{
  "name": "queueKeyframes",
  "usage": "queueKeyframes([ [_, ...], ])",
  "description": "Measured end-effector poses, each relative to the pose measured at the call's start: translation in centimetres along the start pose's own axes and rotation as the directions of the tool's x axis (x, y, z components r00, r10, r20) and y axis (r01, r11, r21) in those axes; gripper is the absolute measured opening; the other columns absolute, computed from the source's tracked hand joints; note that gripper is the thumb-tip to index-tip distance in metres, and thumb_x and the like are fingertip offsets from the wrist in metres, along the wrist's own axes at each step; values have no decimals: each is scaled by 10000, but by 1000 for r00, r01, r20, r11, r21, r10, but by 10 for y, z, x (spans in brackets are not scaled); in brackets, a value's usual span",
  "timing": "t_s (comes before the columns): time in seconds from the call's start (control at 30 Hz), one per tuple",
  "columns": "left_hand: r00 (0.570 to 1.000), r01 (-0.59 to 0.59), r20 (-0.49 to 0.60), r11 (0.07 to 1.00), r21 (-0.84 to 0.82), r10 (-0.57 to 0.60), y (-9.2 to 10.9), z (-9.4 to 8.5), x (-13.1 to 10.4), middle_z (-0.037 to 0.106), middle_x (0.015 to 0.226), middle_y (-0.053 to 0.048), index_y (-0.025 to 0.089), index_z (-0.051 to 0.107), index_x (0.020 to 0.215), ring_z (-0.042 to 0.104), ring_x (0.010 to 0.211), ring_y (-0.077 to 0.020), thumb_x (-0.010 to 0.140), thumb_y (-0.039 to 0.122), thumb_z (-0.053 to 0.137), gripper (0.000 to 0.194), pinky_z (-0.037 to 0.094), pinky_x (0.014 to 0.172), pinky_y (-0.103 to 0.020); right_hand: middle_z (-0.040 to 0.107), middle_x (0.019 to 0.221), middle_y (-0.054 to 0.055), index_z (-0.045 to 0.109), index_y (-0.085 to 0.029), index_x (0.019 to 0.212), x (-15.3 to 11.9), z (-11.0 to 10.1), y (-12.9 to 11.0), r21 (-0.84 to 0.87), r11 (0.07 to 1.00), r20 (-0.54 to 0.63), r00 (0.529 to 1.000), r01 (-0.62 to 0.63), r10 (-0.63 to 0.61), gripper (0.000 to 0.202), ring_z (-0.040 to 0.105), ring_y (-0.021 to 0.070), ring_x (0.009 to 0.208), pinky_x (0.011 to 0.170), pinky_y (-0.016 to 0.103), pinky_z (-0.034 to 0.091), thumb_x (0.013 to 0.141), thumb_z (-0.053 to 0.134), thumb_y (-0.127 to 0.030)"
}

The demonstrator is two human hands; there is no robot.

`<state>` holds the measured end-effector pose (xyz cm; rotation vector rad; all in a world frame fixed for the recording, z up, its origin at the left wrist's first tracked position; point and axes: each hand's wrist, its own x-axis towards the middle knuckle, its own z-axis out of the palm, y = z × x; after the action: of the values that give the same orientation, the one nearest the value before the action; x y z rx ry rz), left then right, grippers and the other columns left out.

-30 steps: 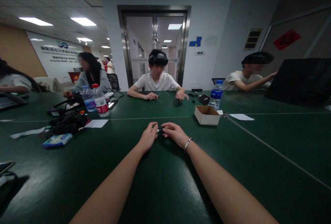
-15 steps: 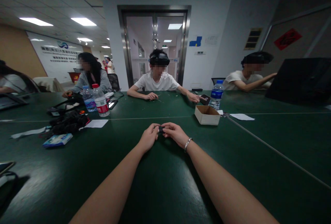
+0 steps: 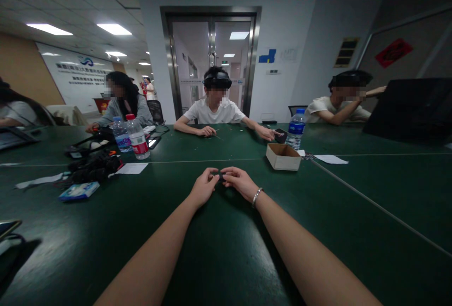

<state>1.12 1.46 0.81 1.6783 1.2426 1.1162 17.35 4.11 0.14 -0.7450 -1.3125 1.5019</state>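
In the head view my left hand [image 3: 204,187] and my right hand [image 3: 242,183] meet above the green table [image 3: 219,249], fingertips close together. A small dark object [image 3: 221,179] shows between them, mostly covered by fingers; its kind is too small to tell. My right thumb and fingers pinch it. Thumb and fingers of my left hand are also closed, and what lies in them is hidden. A silver bracelet [image 3: 256,197] circles my right wrist.
An open cardboard box [image 3: 282,163] stands ahead to the right, near a blue-capped water bottle [image 3: 295,129]. Two more bottles, dark cables [image 3: 93,167] and a blue-white packet [image 3: 79,191] are at left. Across the table sits a person [image 3: 216,108] with forearms on it.
My left thumb has shifted over the small object, so its silvery part no longer shows. My arms stay in place. The person at far right has raised an arm.
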Motion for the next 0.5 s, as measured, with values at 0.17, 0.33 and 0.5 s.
queueKeyframes([
  [0.17, 999, -44, 21, 999, -19, 44, -3, 1, 1, 483, 587, 29, 165, 519, 1054, 441, 493, -93, 859, 412, 389, 341, 352, 476, -192, 607, 729, 16, 638, -137, 874, -1, 1, -1, 12, 1000, 1, 1000, 2, -2, 321, 580, 98, 604, 543, 188, 477, 606, 780, -242],
  [0.33, 1000, -10, -27, 1000, 8, 10, -4, 1, 2, 543, 789, -17, 186, 520, 1084, 480, 542, -85, 834, 427, 449, 354, 380, 496, -195, 605, 713, 17, 637, -136, 873, 0, 0, 1, 6, 1000, -13, 1000, -1, 2, 317, 585, 106, 605, 532, 193, 476, 608, 777, -242],
  [0.5, 1000, 4, -20, 999, 34, -3, -3, 0, 2, 548, 868, -40, 182, 519, 1086, 496, 576, -91, 830, 390, 462, 335, 403, 511, -200, 606, 717, 12, 638, -137, 871, 1, 0, 0, 14, 1000, -9, 1000, -7, 8, 320, 585, 100, 596, 536, 187, 476, 602, 778, -238],
])
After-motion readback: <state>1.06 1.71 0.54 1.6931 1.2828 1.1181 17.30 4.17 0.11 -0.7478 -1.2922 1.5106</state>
